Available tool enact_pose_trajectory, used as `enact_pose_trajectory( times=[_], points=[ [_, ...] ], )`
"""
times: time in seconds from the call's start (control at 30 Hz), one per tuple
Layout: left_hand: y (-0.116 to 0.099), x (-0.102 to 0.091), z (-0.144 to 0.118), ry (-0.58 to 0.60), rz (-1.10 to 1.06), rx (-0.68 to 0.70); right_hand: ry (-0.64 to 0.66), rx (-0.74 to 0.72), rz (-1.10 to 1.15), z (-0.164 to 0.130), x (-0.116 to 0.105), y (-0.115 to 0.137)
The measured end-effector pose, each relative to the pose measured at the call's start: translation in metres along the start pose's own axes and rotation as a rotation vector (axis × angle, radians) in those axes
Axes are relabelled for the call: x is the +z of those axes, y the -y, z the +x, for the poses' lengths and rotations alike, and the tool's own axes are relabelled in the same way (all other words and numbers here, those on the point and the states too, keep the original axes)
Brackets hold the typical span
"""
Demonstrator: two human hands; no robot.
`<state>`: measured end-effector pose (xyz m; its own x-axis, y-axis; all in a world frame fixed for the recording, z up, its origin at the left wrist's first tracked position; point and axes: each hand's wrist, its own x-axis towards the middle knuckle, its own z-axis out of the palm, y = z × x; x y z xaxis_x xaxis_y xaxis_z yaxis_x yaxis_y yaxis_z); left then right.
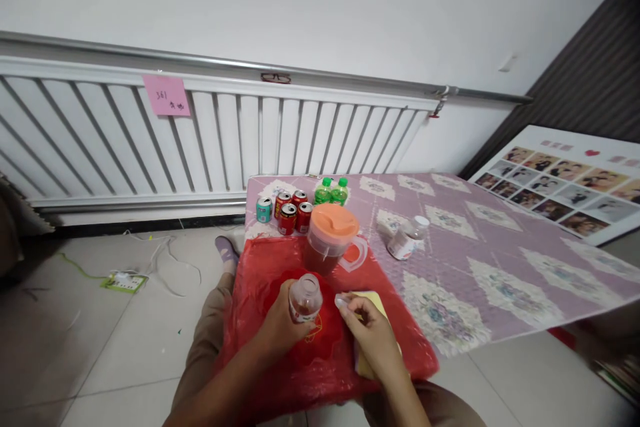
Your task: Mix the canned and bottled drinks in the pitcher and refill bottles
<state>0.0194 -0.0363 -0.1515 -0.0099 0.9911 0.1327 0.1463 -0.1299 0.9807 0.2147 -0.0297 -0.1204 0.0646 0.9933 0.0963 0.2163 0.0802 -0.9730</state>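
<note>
My left hand (281, 323) is wrapped round a clear bottle (307, 297) with a label, held upright with its mouth uncovered. To its right, my right hand (374, 333) pinches a small whitish bottle cap (341, 301) between thumb and fingertips, apart from the bottle. Behind both hands stands a clear pitcher (320, 255) with an orange lid (334, 221); brownish liquid shows inside. Under my right hand lies a yellow item (366, 363), partly hidden, perhaps a cloth or pad. All this is over a red plastic cover (285, 383).
Several red cans (287, 219) and a teal can (264, 209) stand behind the pitcher, beside two green-capped bottles (331, 193). A white-capped bottle (407, 238) leans or lies on the purple floral cloth (450, 260). A radiator (240, 140) runs along the wall; a power strip (123, 281) lies on the floor.
</note>
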Motion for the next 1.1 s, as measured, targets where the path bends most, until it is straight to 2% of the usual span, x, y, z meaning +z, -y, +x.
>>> enact_pose_trajectory(
  times=[0.1,0.2,0.4,0.47,0.57,0.7,0.8,0.93,1.03,1.1],
  points=[
    [-0.005,-0.005,-0.007,-0.051,0.024,-0.005,0.131,-0.027,-0.044,0.028,0.013,-0.002],
    [-0.008,-0.011,-0.018,-0.184,0.049,0.000,0.242,-0.098,-0.118,0.054,0.034,-0.004],
    [0.006,-0.037,-0.034,-0.396,0.130,0.002,0.401,-0.201,-0.339,0.098,0.096,-0.010],
    [0.009,-0.050,-0.034,-0.410,0.181,0.021,0.437,-0.210,-0.446,0.111,0.121,-0.013],
    [0.007,-0.068,-0.033,-0.364,0.265,0.013,0.487,-0.211,-0.587,0.129,0.155,-0.019],
    [-0.003,-0.076,-0.035,-0.375,0.289,-0.020,0.544,-0.222,-0.713,0.143,0.184,-0.023],
    [-0.013,-0.075,-0.038,-0.369,0.294,-0.059,0.563,-0.240,-0.764,0.144,0.192,-0.023],
    [-0.021,-0.073,-0.038,-0.368,0.294,-0.116,0.580,-0.281,-0.779,0.140,0.188,-0.018],
    [-0.008,-0.069,-0.033,-0.389,0.252,-0.138,0.563,-0.314,-0.763,0.132,0.173,-0.008],
    [0.003,-0.063,-0.027,-0.419,0.202,-0.131,0.517,-0.337,-0.733,0.119,0.153,0.000]
  ],
)
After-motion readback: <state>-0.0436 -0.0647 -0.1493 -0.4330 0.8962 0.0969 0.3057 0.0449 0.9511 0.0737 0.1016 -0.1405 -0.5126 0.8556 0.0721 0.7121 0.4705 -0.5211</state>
